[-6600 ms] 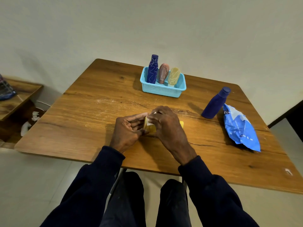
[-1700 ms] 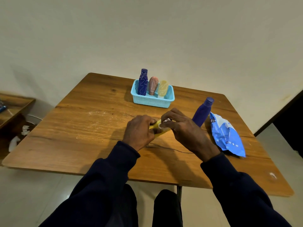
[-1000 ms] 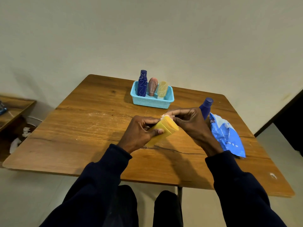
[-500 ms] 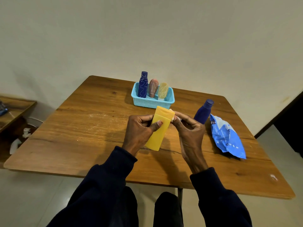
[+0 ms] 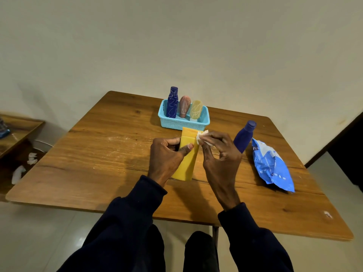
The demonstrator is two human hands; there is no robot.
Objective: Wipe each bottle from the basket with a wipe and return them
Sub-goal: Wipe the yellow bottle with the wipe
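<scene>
My left hand (image 5: 167, 156) grips a flat yellow bottle (image 5: 186, 163) standing upright on the wooden table (image 5: 98, 154), thumb across its front. My right hand (image 5: 218, 152) pinches a crumpled white wipe (image 5: 202, 137) against the bottle's upper right edge. Behind them a light blue basket (image 5: 184, 122) holds a dark blue patterned bottle (image 5: 172, 103), a pink one (image 5: 184, 106) and a pale yellow one (image 5: 196, 109). A plain dark blue bottle (image 5: 244, 137) stands on the table to the right.
A blue wipes pack (image 5: 272, 165) lies at the right, next to the plain blue bottle. A lower wooden shelf (image 5: 17, 130) sits at the left, with white scraps (image 5: 19, 171) on the floor below. The wall runs close behind the table.
The yellow bottle went from lying tilted between my hands to standing upright. My right hand with the wipe has moved up to the bottle's top right edge.
</scene>
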